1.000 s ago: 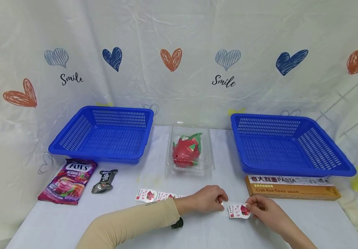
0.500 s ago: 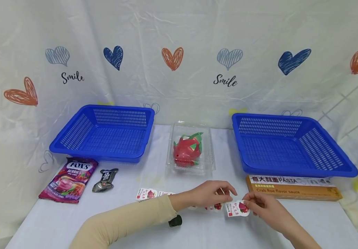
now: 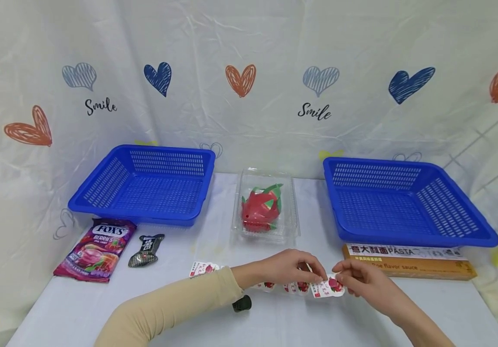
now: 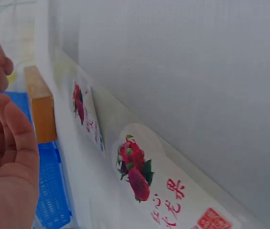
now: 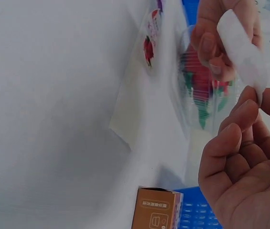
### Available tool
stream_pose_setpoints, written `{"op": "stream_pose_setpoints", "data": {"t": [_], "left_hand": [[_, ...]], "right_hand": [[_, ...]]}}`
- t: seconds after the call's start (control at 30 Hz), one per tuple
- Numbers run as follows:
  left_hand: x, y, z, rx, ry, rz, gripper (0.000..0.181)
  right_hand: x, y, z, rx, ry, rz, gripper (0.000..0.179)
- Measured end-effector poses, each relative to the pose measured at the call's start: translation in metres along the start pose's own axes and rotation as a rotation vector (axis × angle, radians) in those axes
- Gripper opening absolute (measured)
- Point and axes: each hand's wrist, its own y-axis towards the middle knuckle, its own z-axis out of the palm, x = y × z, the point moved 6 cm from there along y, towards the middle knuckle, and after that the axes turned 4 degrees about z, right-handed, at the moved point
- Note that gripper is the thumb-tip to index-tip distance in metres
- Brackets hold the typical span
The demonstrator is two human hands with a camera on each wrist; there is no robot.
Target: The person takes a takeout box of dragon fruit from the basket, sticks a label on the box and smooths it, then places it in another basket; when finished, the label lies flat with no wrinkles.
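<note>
My right hand (image 3: 363, 284) pinches a white sticker (image 3: 328, 287) printed with a dragon fruit and red characters, between thumb and forefinger. In the right wrist view the blank back of the sticker (image 5: 242, 47) faces the camera, lifted off the table. My left hand (image 3: 290, 267) hovers at the sticker's upper left edge, its fingers loosely bent; whether they touch it I cannot tell. Beneath the left forearm lies a strip of similar stickers (image 4: 139, 167) on pale backing, partly hidden. Behind the hands stands a clear plastic box (image 3: 293, 212) with a dragon fruit (image 3: 259, 207) inside.
Two blue baskets (image 3: 162, 217) stand at back left and right. A berry candy bag (image 3: 95, 250) and a small black packet (image 3: 146, 250) lie left. A pasta box (image 3: 409, 265) lies before the right basket. A small black object (image 3: 242, 303) shows below the left sleeve.
The left hand has left the strip and shifted right and up, its fingers parting. The right hand has brought the sticker slightly left and upward, closer to the left fingertips.
</note>
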Motion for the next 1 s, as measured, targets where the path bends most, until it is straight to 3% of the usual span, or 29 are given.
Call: {"op": "stream_pose_setpoints", "data": {"t": [0.1, 0.2, 0.37, 0.5, 0.63, 0.83, 1.0], "left_hand": [[0.002, -0.002, -0.001, 0.004, -0.020, -0.019, 0.019], [0.000, -0.002, -0.007, -0.040, -0.017, -0.022, 0.020], [-0.006, 0.000, -0.027, -0.224, -0.004, -0.035, 0.020], [-0.013, -0.002, -0.043, -0.386, 0.002, -0.052, 0.019], [-0.026, -0.004, -0.059, -0.519, 0.062, -0.039, 0.018], [-0.043, -0.008, -0.079, -0.661, 0.165, -0.014, 0.019], [-0.047, -0.010, -0.086, -0.709, 0.188, -0.008, 0.023]], "right_hand": [[0.003, 0.001, -0.001, 0.001, -0.003, -0.002, 0.036], [0.006, 0.003, -0.003, -0.041, -0.020, 0.015, 0.041], [0.018, 0.006, -0.010, -0.221, -0.053, -0.013, 0.047], [0.028, 0.005, -0.011, -0.347, -0.064, -0.093, 0.044], [0.039, 0.004, -0.008, -0.437, -0.087, -0.208, 0.036], [0.062, 0.011, -0.001, -0.428, -0.141, -0.431, 0.036], [0.072, 0.024, -0.003, -0.410, -0.156, -0.432, 0.037]]}}
